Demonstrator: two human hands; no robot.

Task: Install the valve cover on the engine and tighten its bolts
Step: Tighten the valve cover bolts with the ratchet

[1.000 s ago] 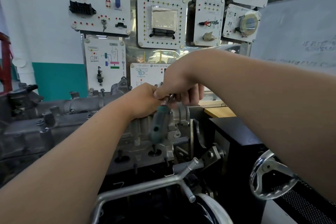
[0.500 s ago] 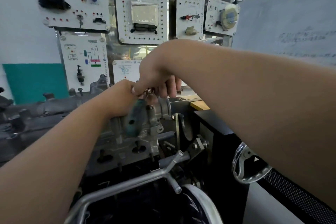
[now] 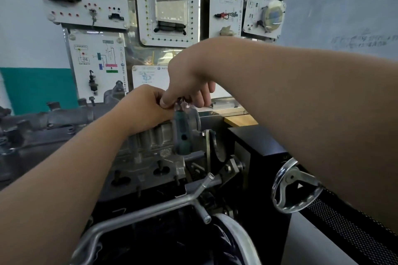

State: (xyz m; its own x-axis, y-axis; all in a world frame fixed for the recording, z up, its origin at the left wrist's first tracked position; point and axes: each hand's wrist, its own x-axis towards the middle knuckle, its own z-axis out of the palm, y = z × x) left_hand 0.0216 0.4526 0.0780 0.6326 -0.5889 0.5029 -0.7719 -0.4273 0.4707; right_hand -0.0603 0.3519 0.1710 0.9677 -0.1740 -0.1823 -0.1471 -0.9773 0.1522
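Observation:
The grey valve cover lies along the top of the engine, running off to the left. Both hands meet at the engine's right end. My right hand reaches in from the right and pinches the head of a ratchet wrench, whose green handle hangs straight down in front of the engine. My left hand is curled against the same tool head from the left. The socket and the bolt beneath it are hidden by the fingers. A loose-looking bolt stands up at the cover's far edge.
A silver coolant pipe crosses low in front of the engine. A chrome handwheel sticks out of the black stand at the right. White training panels with electrical parts cover the wall behind.
The green handle has swung from slanting down-left to hanging straight down. Both hands stay on the tool head. The view has shifted slightly.

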